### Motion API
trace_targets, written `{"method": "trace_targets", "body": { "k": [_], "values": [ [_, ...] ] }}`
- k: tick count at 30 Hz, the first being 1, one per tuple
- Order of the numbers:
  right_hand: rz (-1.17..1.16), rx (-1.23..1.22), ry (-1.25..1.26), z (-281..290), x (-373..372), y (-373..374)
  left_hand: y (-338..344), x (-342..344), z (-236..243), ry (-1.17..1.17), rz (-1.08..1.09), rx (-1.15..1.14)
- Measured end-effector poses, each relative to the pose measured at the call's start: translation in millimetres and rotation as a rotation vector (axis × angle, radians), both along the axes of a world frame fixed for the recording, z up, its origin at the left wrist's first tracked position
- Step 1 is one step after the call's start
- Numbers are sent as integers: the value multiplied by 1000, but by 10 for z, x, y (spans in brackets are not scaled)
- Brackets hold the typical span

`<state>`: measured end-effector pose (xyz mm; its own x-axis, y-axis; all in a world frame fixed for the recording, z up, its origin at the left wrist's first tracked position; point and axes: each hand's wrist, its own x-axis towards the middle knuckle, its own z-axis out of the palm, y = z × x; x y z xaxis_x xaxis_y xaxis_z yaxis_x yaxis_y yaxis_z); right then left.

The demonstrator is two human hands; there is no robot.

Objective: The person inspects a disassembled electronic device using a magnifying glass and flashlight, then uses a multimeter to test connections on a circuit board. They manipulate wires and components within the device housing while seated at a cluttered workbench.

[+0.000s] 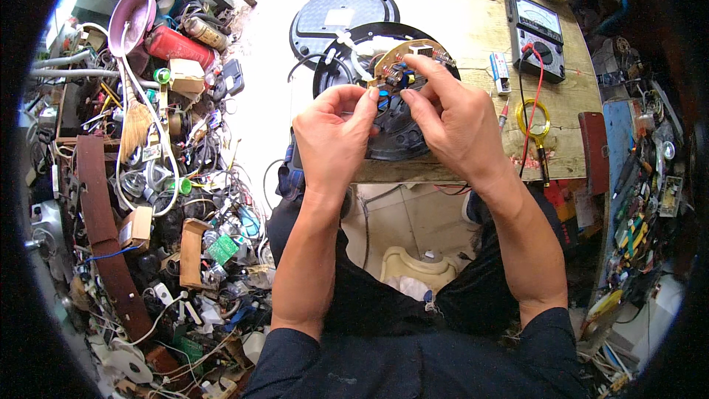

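Note:
A tan round circuit board (pixel 391 63) with small parts soldered on it is tilted above an open black round housing (pixel 399 146). My left hand (pixel 336 137) is closed, thumb and forefinger pinching at the board's left edge beside a white connector. My right hand (pixel 465 122) curls round the board's near right side, forefinger on its face and thumb below by blue components. The other fingertips of both hands are partly hidden. White and black wires run from the housing's left side. Behind it lies a dark round cover (pixel 310 29) with a pale label.
On the wooden table (pixel 473 22) to the right are an analog multimeter (pixel 538 33) with red and black leads, a small box (pixel 500 72) and a yellow-rimmed magnifying glass (pixel 538 120). Piled scrap, a pink basin (pixel 133 18) and a hand broom (pixel 136 125) crowd the left.

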<state>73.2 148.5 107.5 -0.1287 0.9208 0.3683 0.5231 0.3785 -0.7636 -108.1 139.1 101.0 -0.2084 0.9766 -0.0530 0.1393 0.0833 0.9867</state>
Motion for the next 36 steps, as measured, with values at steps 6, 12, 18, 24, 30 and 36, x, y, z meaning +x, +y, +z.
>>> {"method": "trace_targets", "body": {
  "k": [6, 12, 18, 24, 30, 36],
  "values": [
    [13, 54, 18, 42, 6, -4, -4, 0, 15, 36, 10, -46],
    [46, 103, 20, 0, -31, -47, -18, -35, -45, 23, 13, -14],
    [21, 132, -3, 35, 85, -88, 10, -27, -5, 33, 4, -14],
    [-80, 115, 63, 178, 514, -237, 41, -71, 1, 52, -24, -19],
    [-402, -70, 365, 145, 1516, -1344, 30, 52, -50, 154, -22, 93],
    [-895, -559, 499, -983, 2323, -3094, -7, 25, -188, 273, -37, 176]
  ]
}}
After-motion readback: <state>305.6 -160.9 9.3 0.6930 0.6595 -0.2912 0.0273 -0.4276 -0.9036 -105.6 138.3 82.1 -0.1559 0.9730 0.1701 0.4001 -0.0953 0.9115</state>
